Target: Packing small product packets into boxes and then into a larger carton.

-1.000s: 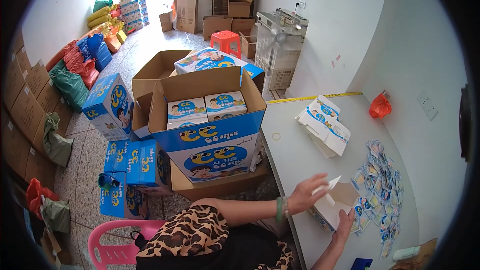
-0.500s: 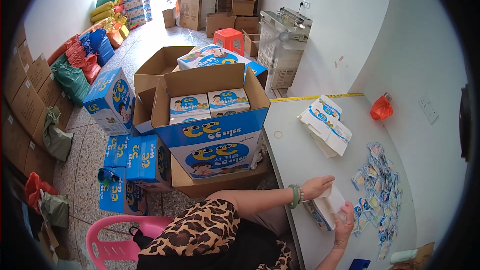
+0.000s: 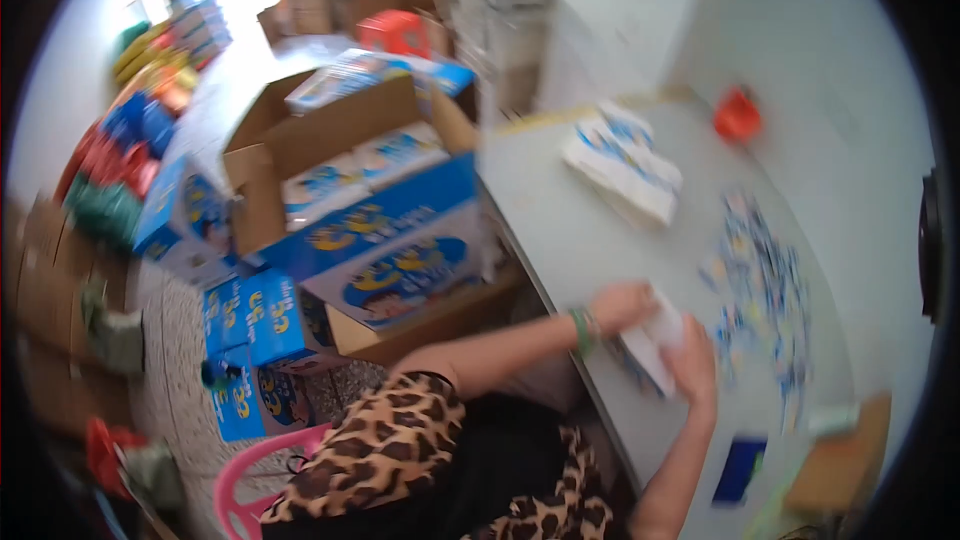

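Observation:
A small white-and-blue carton stands on the grey table in front of me, its white flaps turned up. At its far left end, my left hand is closed on the carton's edge, with a green bangle at the wrist. My right hand grips the right side, fingers bent over the white flap. Motion blur smears the fingertips, and the carton's inside cannot be made out. Just right of the hands lies a loose pile of small blue-and-white sachets. Farther back on the table rests a stack of flattened cartons.
Left of the table stands a large open box holding small cartons. A red bag hangs by the wall. A dark blue flat object and a brown cardboard piece lie at the near right. Blue boxes are stacked on the floor.
My head view has shifted, so the scene appears displaced and blurred. Both hands remain on the carton; its white flaps look closer together between them.

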`<state>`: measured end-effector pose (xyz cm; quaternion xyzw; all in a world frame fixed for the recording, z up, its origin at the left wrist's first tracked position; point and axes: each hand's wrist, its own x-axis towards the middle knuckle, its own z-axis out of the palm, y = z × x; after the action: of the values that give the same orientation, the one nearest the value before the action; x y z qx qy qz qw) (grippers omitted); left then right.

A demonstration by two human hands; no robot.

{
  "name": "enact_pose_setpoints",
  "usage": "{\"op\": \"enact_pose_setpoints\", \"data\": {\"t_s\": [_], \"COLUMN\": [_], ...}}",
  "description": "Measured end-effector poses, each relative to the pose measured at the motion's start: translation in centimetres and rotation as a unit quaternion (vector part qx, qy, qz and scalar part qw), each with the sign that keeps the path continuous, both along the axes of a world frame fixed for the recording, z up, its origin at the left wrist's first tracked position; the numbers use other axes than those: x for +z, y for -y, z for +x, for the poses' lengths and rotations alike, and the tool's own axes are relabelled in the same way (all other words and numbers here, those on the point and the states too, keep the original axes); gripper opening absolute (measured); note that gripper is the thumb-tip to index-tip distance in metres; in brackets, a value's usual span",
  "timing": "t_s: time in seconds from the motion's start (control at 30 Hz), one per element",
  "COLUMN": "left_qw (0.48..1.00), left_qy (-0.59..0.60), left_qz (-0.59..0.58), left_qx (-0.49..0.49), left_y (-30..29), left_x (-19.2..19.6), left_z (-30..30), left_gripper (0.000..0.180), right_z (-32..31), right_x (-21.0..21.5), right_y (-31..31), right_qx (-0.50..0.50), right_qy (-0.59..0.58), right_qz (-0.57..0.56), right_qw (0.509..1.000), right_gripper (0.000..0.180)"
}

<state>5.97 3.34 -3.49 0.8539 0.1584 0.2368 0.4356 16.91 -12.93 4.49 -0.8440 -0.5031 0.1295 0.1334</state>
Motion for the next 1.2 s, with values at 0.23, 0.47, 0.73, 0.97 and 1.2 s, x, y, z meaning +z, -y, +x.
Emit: {"op": "enact_pose_setpoints", "data": {"t_s": [0.23, 0.47, 0.73, 0.97, 1.2], "left_qw": [0.988, 0.975, 0.97, 0.853, 0.842], "left_qy": [-0.066, -0.029, 0.092, -0.041, -0.1], "left_qz": [-0.134, -0.219, -0.164, 0.519, 0.52], "left_qx": [0.039, -0.014, -0.156, -0.048, 0.103], "left_y": [-1.6, 0.7, 1.4, -1.5, -7.3], "left_x": [2.6, 2.0, 7.5, 5.0, 2.1], "left_z": [-1.7, -2.7, -7.8, -11.8, -12.9], "left_gripper": [0.039, 0.052, 0.085, 0.046, 0.04], "right_z": [0.5, -3.4, -4.2, -3.8, 3.6], "right_x": [-3.6, -3.3, -1.7, -6.9, -7.2], "right_y": [1.9, 8.3, 6.8, 2.3, 4.3], "right_qx": [0.018, -0.324, -0.213, -0.109, -0.221], "right_qy": [-0.099, -0.359, -0.605, -0.351, 0.101], "right_qz": [0.196, 0.237, 0.426, 0.242, 0.265], "right_qw": [0.975, 0.843, 0.638, 0.898, 0.933], "right_gripper": [0.054, 0.053, 0.049, 0.038, 0.047]}}
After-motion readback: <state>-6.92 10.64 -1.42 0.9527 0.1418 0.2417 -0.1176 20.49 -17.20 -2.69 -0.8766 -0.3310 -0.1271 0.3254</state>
